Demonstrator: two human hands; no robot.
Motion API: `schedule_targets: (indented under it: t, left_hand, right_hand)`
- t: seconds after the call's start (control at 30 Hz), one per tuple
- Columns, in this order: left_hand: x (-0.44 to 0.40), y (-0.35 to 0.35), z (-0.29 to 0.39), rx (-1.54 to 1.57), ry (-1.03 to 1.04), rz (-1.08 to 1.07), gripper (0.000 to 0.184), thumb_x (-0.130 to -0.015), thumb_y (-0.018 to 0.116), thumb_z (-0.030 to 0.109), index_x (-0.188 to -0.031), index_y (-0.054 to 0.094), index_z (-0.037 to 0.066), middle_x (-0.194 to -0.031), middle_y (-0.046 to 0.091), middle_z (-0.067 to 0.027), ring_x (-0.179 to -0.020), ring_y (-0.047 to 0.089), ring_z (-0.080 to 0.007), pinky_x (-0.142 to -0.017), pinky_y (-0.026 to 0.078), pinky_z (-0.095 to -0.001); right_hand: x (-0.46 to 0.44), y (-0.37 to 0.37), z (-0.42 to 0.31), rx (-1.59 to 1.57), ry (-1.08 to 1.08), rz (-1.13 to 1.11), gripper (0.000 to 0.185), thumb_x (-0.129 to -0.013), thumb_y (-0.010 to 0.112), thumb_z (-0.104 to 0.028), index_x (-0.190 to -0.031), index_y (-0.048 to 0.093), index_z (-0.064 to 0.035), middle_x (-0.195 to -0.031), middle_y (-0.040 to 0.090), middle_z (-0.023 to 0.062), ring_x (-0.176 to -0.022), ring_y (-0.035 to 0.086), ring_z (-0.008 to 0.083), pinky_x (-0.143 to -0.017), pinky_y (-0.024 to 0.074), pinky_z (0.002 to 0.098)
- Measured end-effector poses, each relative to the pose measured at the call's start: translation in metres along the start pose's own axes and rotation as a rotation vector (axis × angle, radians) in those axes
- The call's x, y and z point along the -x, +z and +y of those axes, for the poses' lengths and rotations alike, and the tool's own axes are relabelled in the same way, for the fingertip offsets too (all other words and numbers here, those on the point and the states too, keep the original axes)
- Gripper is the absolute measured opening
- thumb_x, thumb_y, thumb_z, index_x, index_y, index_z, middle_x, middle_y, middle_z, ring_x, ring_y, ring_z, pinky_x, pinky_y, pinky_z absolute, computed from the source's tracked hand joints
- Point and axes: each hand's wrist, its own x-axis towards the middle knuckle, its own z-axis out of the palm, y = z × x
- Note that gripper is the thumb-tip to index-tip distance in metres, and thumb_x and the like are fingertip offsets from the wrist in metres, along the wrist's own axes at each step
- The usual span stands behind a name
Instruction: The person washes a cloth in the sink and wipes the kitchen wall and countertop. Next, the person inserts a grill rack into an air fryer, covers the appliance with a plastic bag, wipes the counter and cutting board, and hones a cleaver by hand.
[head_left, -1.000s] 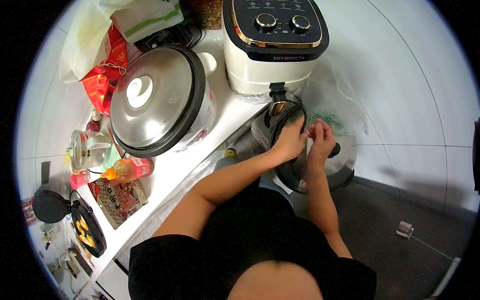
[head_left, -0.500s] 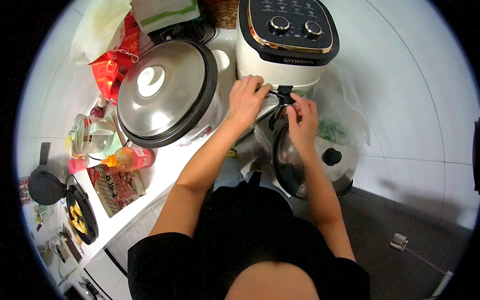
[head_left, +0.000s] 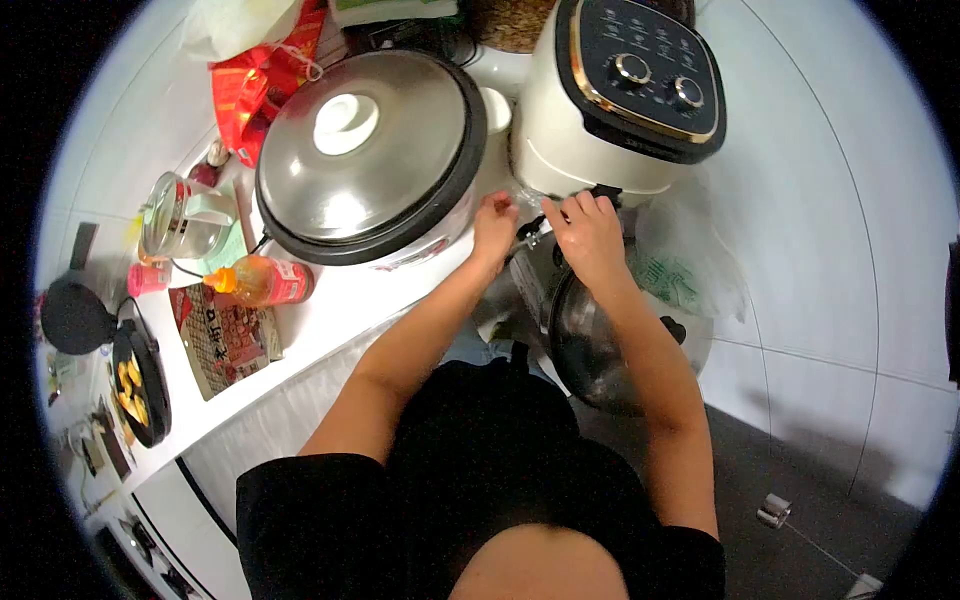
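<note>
My left hand (head_left: 495, 230) is closed in a pinch at the counter edge, just right of the large rice cooker (head_left: 370, 150). My right hand (head_left: 588, 240) is beside it, fingers bent together in front of the white air fryer (head_left: 570, 150). What either hand holds is too small and blurred to make out. A bit of clear plastic (head_left: 527, 198) shows between the hands. Below it is a small black and silver piece (head_left: 534, 232). The black air fryer handle (head_left: 606, 192) is partly covered by my right hand.
Below my right hand stands a pot with a glass lid (head_left: 640, 370). A clear bag with green print (head_left: 675, 285) hangs by the wall. Leftward are a sauce bottle (head_left: 262, 281), a printed packet (head_left: 228, 340), a glass jug (head_left: 185, 225) and a black pan with yellow food (head_left: 135, 390).
The view has shifted, so the appliances sit further right. My hands have moved from the air fryer handle toward the rice cooker side, and clear plastic now shows between them.
</note>
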Motion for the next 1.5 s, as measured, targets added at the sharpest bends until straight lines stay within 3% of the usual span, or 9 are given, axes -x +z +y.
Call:
schedule_targets:
  t: [0.1,0.2,0.33,0.57,0.7,0.9,1.0,1.2,1.5]
  left_hand:
    - [-0.009,0.011,0.027,0.409,-0.361,-0.064,0.029,-0.084,0.063,0.011,-0.108,0.054,-0.002,-0.087,0.058,-0.0070,-0.070,0.055,-0.0164,-0.061,0.048,-0.0260]
    - [-0.020,0.018,0.045,0.359,-0.443,-0.092,0.022,-0.078,0.063,0.004,-0.096,0.053,-0.003,-0.070,0.055,-0.0046,-0.053,0.051,-0.0126,-0.041,0.039,-0.0225]
    - [-0.041,0.021,0.032,0.384,-0.446,-0.198,0.014,-0.075,0.061,0.002,-0.082,0.049,0.004,-0.064,0.051,-0.0035,-0.049,0.047,-0.0116,-0.036,0.032,-0.0254]
    - [-0.023,0.008,0.048,0.358,-0.447,-0.222,0.011,-0.075,0.060,0.007,-0.082,0.052,0.007,-0.066,0.049,-0.0018,-0.050,0.042,-0.0092,-0.040,0.030,-0.0229]
    - [-0.022,0.014,0.040,0.287,-0.440,-0.189,0.012,-0.082,0.061,0.007,-0.094,0.058,0.007,-0.078,0.057,-0.0012,-0.065,0.054,-0.0113,-0.054,0.051,-0.0231]
    - [-0.009,0.033,0.039,0.076,-0.308,-0.009,0.017,-0.080,0.063,-0.001,-0.091,0.051,0.003,-0.080,0.056,-0.0056,-0.065,0.057,-0.0154,-0.054,0.052,-0.0265]
    - [-0.008,0.034,0.038,0.067,-0.300,0.005,0.017,-0.079,0.064,-0.002,-0.090,0.052,0.003,-0.080,0.057,-0.0064,-0.062,0.057,-0.0156,-0.052,0.051,-0.0265]
    - [-0.012,0.033,0.028,0.269,-0.328,-0.040,0.014,-0.076,0.066,-0.002,-0.080,0.054,0.006,-0.073,0.056,-0.0035,-0.061,0.055,-0.0139,-0.051,0.048,-0.0266]
    - [-0.002,0.045,0.089,0.185,0.096,-0.010,0.020,-0.076,0.063,-0.002,-0.088,0.050,0.007,-0.076,0.043,0.0032,-0.068,0.041,-0.0089,-0.066,0.036,-0.0217]
  right_hand:
    - [0.001,0.010,0.003,-0.002,-0.069,-0.042,0.018,-0.068,0.058,-0.013,-0.084,0.060,-0.0059,-0.072,0.049,0.0039,-0.077,0.049,0.0213,-0.067,0.0367,0.0332]
    - [-0.003,0.006,0.012,-0.120,-0.082,-0.051,0.010,-0.069,0.057,-0.011,-0.078,0.056,-0.0066,-0.078,0.049,0.0065,-0.080,0.050,0.0242,-0.069,0.0427,0.0356]
    - [-0.011,-0.016,0.017,-0.236,0.030,-0.022,0.013,-0.072,0.059,-0.006,-0.085,0.057,-0.0064,-0.086,0.049,0.0082,-0.085,0.051,0.0271,-0.073,0.0475,0.0361]
    - [-0.005,-0.026,0.034,-0.055,0.266,0.257,0.016,-0.082,0.062,-0.011,-0.098,0.061,-0.0088,-0.088,0.057,0.0079,-0.081,0.057,0.0270,-0.066,0.0492,0.0366]
    - [0.042,-0.015,0.048,-0.071,0.536,0.375,0.017,-0.084,0.061,-0.013,-0.100,0.059,-0.0066,-0.088,0.060,0.0121,-0.074,0.059,0.0292,-0.064,0.0491,0.0354]
    - [0.082,0.018,0.060,-1.276,1.171,0.633,0.020,-0.090,0.053,-0.013,-0.107,0.044,-0.0063,-0.077,0.051,0.0076,-0.068,0.055,0.0208,-0.066,0.0494,0.0348]
    - [0.068,0.010,0.063,-1.655,1.066,0.751,0.018,-0.088,0.048,-0.007,-0.104,0.040,-0.0075,-0.075,0.045,0.0030,-0.069,0.049,0.0151,-0.072,0.0492,0.0314]
    - [0.086,0.053,0.075,-1.151,0.823,0.289,0.044,-0.076,0.058,0.003,-0.111,0.034,-0.0080,-0.085,0.037,0.0020,-0.069,0.038,0.0116,-0.067,0.0413,0.0287]
    - [0.078,0.029,0.066,-1.026,0.787,0.203,0.058,-0.067,0.069,0.005,-0.112,0.034,-0.0071,-0.092,0.042,0.0038,-0.070,0.044,0.0118,-0.066,0.0417,0.0281]
